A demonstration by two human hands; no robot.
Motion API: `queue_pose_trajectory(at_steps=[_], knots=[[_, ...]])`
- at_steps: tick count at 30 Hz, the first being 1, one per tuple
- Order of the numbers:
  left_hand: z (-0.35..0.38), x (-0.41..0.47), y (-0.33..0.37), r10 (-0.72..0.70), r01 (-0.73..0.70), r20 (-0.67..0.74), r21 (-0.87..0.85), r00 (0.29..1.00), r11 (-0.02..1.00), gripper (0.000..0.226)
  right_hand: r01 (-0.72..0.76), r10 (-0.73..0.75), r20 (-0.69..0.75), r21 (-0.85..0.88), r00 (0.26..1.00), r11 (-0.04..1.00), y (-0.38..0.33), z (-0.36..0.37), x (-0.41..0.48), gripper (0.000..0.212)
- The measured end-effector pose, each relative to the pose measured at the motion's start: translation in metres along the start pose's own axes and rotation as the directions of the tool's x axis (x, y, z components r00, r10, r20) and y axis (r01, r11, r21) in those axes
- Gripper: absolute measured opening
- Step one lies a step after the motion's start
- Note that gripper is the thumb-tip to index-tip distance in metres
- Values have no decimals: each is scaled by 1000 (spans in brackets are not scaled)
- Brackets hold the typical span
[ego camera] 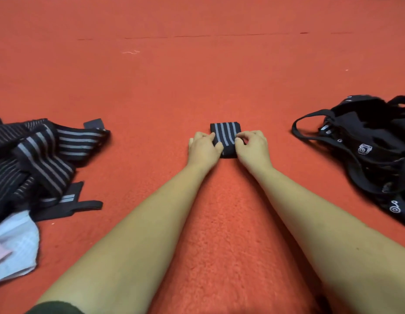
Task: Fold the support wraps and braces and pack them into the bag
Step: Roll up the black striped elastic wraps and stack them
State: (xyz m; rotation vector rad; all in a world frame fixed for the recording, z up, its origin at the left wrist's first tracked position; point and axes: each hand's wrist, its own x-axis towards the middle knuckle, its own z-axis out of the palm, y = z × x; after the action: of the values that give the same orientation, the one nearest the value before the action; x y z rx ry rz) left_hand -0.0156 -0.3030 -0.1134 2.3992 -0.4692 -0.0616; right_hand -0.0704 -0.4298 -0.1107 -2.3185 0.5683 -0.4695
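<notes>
Two bare forearms reach forward across a red carpet [197,75], seen from above by the person they belong to. At far left lies a loose pile of wraps [38,155], black with grey stripes, with several strap ends trailing out toward the middle. Just in front of it, at the lower left edge, sits a pale cloth [13,245]. In the centre, well apart from the pile, a folded wrap [226,134] lies flat on the carpet as a small neat rectangle (black, with grey stripes running away from the viewer). The left hand [202,147] is at its left edge, thumb laid on top and fingers bent against the side, pinching the fold. The right hand [252,146] is at its right edge, fingers curled down over the top, also gripping it. The two hands nearly meet over the wrap's near end. At far right, well apart from the hands, a black bag [366,150] lies slumped on the carpet, its long strap looping out to the left, small white printed symbols on its fabric
</notes>
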Motion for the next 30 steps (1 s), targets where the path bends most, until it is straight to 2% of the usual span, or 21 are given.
queue_pose_trajectory(at_steps=[2, 4, 6, 9, 12, 15, 18, 20, 24, 26, 28, 30], knots=[[-21, -7, -7, 28, -27, 19, -52, 999, 998, 39, 8, -8, 17, 25, 1000, 1000, -10, -15, 1, 44], [-52, -22, -19, 44, -45, -31, -57, 999, 997, 29, 13, -13, -1, 14, 1000, 1000, -23, -25, -1, 36], [-87, -44, -38, 68, -70, -67, -27, 995, 997, 21, 58, -59, 26, 30, 998, 998, -45, -25, -11, 36], [-143, -85, -74, 112, -105, -108, 74, 988, 992, 14, 164, -164, 87, 3, 983, 986, -88, -7, -36, 51], [-191, -125, -117, 147, -119, -135, 196, 980, 973, 13, 179, -181, 223, 32, 958, 983, -132, 22, -68, 30], [-221, -162, -160, 132, -65, -162, 366, 978, 928, 22, 182, -194, 509, 75, 839, 980, -167, 55, -105, 44], [-229, -201, -201, 145, -4, -221, 538, 964, 843, 38, 240, -223, 641, 62, 734, 969, -192, 91, -143, 59], [-224, -221, -223, 187, -11, -243, 583, 952, 812, 47, 270, -238, 649, 52, 722, 961, -203, 115, -162, 57], [-212, -228, -238, 152, 40, -318, 525, 936, 850, 58, 370, -253, 548, -113, 797, 922, -210, 146, -180, 38], [-212, -227, -237, 146, 45, -310, 534, 939, 845, 63, 385, -276, 501, -128, 820, 914, -208, 150, -184, 24], [-212, -225, -238, 157, 35, -314, 529, 936, 848, 64, 345, -322, 479, 43, 817, 938, -203, 145, -182, 14], [-212, -225, -239, 163, 36, -331, 521, 930, 853, 64, 318, -382, 459, 213, 802, 924, -199, 133, -180, 21]])
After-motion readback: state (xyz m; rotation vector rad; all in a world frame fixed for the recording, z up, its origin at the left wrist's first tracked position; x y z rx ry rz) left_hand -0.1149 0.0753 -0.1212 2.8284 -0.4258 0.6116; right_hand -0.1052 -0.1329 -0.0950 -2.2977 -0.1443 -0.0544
